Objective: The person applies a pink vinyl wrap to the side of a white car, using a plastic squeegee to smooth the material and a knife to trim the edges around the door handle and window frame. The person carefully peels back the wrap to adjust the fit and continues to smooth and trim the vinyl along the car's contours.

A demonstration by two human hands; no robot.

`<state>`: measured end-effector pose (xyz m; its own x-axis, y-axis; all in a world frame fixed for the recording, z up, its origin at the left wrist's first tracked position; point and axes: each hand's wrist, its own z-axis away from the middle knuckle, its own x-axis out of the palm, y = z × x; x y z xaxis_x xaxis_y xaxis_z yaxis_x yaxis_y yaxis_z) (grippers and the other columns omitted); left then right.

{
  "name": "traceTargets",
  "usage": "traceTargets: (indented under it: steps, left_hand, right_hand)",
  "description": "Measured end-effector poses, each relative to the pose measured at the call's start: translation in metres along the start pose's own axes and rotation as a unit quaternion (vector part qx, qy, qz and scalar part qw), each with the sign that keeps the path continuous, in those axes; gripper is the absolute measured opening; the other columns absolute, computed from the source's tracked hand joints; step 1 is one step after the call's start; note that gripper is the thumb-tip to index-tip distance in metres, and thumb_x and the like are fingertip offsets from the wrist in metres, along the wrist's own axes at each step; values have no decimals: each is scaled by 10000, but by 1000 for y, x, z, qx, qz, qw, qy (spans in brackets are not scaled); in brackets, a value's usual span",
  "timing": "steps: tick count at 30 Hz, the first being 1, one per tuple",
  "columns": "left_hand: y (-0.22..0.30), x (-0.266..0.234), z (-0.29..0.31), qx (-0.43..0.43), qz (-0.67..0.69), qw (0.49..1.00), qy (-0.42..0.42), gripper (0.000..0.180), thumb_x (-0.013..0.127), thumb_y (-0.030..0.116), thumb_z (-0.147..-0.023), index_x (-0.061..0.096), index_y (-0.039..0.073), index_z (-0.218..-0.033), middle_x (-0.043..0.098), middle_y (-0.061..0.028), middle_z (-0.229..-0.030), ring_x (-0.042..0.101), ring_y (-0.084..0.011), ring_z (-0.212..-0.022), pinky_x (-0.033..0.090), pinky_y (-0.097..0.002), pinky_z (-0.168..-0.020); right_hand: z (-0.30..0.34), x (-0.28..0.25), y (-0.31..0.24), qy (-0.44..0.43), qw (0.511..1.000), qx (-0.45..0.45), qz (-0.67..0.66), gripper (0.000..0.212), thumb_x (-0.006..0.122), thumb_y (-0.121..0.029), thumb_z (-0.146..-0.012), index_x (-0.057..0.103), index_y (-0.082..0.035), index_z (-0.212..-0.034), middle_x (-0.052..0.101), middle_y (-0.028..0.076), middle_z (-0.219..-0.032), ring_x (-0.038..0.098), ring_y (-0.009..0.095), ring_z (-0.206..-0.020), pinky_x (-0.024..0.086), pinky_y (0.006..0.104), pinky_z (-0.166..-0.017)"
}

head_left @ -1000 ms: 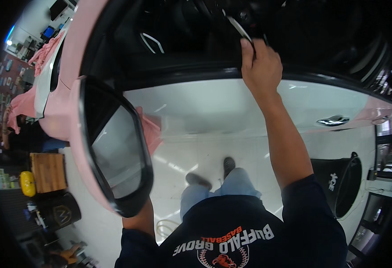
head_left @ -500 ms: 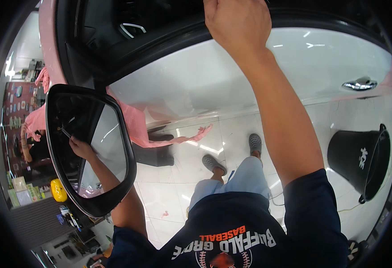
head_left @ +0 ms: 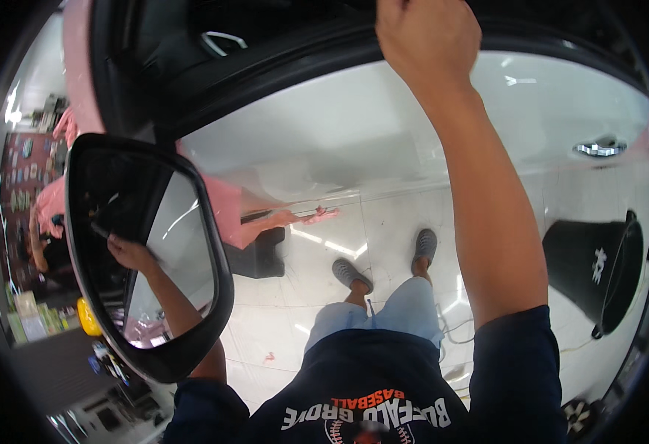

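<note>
My right hand (head_left: 432,33) is raised to the lower edge of a car's side window (head_left: 302,33), above a glossy white door (head_left: 324,133). Its fingers are curled closed, with the tips cut off by the top of the picture. In the side mirror (head_left: 224,296), a reflected hand (head_left: 128,253) grips a dark, narrow object too blurred to name. My left upper arm (head_left: 210,366) goes behind this mirror, which hides the left hand. Pink film (head_left: 224,207) hangs loose at the door's front edge, its twisted strip trailing over the floor.
A black bucket (head_left: 587,259) stands to the right, below the chrome door handle (head_left: 598,149). My feet in grey clogs (head_left: 350,274) are on white tiles beside a cable (head_left: 454,333). At far left another person's arm (head_left: 37,240) shows near pink film.
My right hand has moved to the right along the window's lower edge. The view has shifted slightly, and the mirror now sits a little lower in it.
</note>
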<state>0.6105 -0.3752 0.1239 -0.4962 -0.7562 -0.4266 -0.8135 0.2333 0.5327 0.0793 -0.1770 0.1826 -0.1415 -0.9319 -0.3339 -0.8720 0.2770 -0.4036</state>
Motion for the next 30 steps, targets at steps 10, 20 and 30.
traceTargets:
  steps: [10, 20, 30]
  left_hand:
    - [163, -17, 197, 232, -42, 932, -276, 483, 539, 238, -1039, 482, -45, -1426, 456, -272, -1468, 443, -428, -1352, 368, -465, -1132]
    - [243, 40, 184, 233, 7, 952, -197, 415, 549, 263, -1047, 592, 8, -1372, 427, -254, -1394, 495, -405, -1249, 475, -471, -1009]
    - [223, 62, 193, 285, 22, 944, -163, 451, 534, 414, -1022, 600, 144, -1376, 404, -195, -1455, 374, -459, -1366, 345, -642, -1074]
  right_hand:
    - [14, -5, 11, -109, 991, -23, -77, 226, 600, -213, -981, 693, -78, -1135, 740, 85, -888, 702, 269, -790, 478, 400, -731]
    - [10, -5, 14, -86, 990, -80, -75, 236, 578, -215, -1021, 692, -47, -1141, 720, 84, -847, 670, 256, -697, 494, 375, -676]
    - [16, 9, 16, 6, 983, -144, -115, 248, 574, -172, -1027, 681, -47, -1213, 670, 55, -802, 591, 129, -658, 455, 270, -603]
